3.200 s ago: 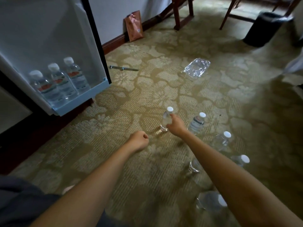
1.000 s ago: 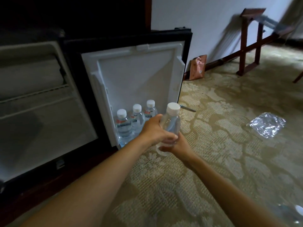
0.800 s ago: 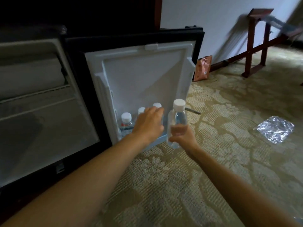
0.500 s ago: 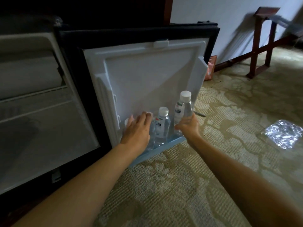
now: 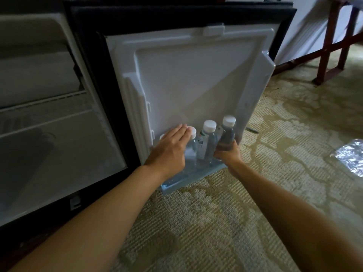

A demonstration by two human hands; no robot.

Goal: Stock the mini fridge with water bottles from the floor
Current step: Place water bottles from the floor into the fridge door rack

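The mini fridge door (image 5: 196, 75) stands open, white inside, with a pale blue shelf (image 5: 192, 178) along its bottom. My right hand (image 5: 226, 153) grips a clear water bottle (image 5: 227, 131) with a white cap, upright at the shelf's right end. Beside it on the left stands a second capped bottle (image 5: 206, 142). My left hand (image 5: 170, 149) lies with straight fingers against a third bottle (image 5: 191, 146) and covers most of another one, of which only a bit of cap (image 5: 162, 136) shows.
The fridge cavity (image 5: 49, 134) with its wire shelf opens to the left. Patterned carpet (image 5: 196, 222) covers the floor. Crumpled clear plastic wrap (image 5: 350, 158) lies at the right. A dark wooden stand (image 5: 334, 46) is by the wall at the upper right.
My right hand has lowered its bottle further into the right end of the door shelf. My left hand stays pressed on the left bottles. The view has moved closer to the door.
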